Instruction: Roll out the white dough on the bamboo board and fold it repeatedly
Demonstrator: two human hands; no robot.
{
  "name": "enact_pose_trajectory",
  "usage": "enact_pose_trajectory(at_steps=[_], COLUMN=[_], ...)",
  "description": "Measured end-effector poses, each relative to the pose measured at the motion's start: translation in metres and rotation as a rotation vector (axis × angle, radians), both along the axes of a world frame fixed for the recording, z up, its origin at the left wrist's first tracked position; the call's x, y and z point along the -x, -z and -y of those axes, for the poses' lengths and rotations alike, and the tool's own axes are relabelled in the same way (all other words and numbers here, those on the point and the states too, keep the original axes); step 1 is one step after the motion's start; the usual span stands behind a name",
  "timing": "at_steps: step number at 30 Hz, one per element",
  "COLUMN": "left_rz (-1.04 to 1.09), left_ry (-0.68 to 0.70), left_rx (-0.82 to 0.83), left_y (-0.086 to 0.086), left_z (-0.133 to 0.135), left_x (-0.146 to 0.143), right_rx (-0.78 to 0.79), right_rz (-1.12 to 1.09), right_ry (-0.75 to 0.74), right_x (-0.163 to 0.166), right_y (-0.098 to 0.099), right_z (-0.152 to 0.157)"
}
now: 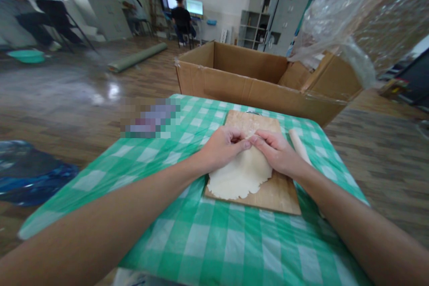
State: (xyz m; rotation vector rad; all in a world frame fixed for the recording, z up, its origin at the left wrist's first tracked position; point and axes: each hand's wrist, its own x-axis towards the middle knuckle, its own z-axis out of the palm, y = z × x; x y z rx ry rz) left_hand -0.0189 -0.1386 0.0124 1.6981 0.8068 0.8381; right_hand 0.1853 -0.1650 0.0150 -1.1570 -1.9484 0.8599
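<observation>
A flat sheet of pale dough (239,176) with a ragged near edge lies on a wooden board (284,194). My left hand (226,145) pinches the dough's far edge between thumb and fingers. Right beside it, my right hand (273,149) grips the same edge, and the thumbs nearly meet. Part of the far edge is hidden under the fingers. To the right of the board, a pale rolling pin (299,145) rests on the cloth, partly covered by my right forearm.
A green-and-white checked cloth (214,237) covers the table. Beyond its far edge stands a large open cardboard box (234,78) with plastic wrap (335,22). A blurred-out item (150,118) lies at the table's left edge. People sit at the back, one before monitors (194,6).
</observation>
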Motion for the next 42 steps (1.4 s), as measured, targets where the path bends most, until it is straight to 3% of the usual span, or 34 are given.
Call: enact_pose_trajectory(at_steps=[6, 11, 19, 26, 33, 40, 42], left_rz=[0.036, 0.05, 0.085, 0.074, -0.015, -0.003, -0.004], left_ry=[0.084, 0.005, -0.006, -0.054, 0.012, -0.058, -0.079], left_rx=[0.067, -0.011, -0.041, -0.12, -0.067, -0.048, -0.038], left_y=[-0.002, -0.0019, 0.0016, 0.0017, 0.001, -0.0021, -0.0024], left_z=[-0.002, -0.001, -0.0035, -0.002, -0.0076, -0.0052, -0.0052], left_x=[0.0025, 0.0011, -0.0002, -0.0007, 0.0051, 0.0046, 0.0049], right_rx=[-0.012, 0.124, -0.131, -0.048, -0.16, 0.02, 0.001], right_rz=[-0.054, -0.201, -0.007, -0.007, 0.062, -0.092, -0.097], right_ry=[0.003, 0.051, 0.075, 0.07, 0.042, 0.073, 0.088], right_x=[0.004, 0.0025, 0.0023, 0.0021, 0.0008, 0.0022, 0.0026], right_y=[-0.0024, 0.0022, -0.004, -0.0011, -0.0051, -0.0036, -0.0048], right_z=[0.0042, 0.0027, 0.0011, 0.0025, 0.0031, 0.0042, 0.0039])
